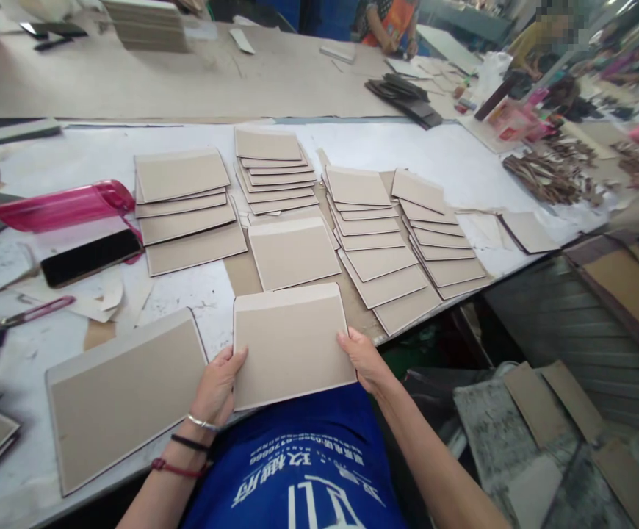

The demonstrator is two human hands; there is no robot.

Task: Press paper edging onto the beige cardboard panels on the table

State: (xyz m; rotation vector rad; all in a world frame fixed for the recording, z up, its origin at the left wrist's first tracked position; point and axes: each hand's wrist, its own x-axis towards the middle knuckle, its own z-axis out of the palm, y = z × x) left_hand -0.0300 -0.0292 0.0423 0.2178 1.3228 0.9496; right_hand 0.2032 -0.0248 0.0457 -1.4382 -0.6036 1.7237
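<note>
A flat beige cardboard panel (291, 349) with dark edges and a paler strip along its far side is held level in front of my blue apron. My left hand (220, 382) grips its left edge, thumb on top. At the right edge my right hand (364, 356) pinches it, thumb on top, the other fingers underneath and mostly hidden. A larger similar panel (126, 389) lies on the table to the left. Just beyond the held panel is another panel (294, 251), with overlapping rows of panels (187, 198) farther back and to the right.
On the left are a pink case (69, 206), a black phone (91, 257) and a snip tool (33, 312). The table's edge runs diagonally at right, above a lower surface with loose boards (537, 404). Dark pieces (405, 99) lie farther back. Other people work beyond.
</note>
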